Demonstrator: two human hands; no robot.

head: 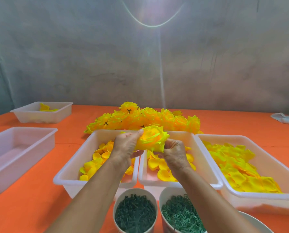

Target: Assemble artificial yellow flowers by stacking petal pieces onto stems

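A layered yellow flower (153,140), tilted sideways, sits above two petal-filled trays, its stem seemingly hidden.

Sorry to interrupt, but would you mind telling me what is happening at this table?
A person is building yellow flowers. Both hands, left and right, hold one flower above the petal bins. Finished flowers lie piled behind, and two cups of green parts stand in front.
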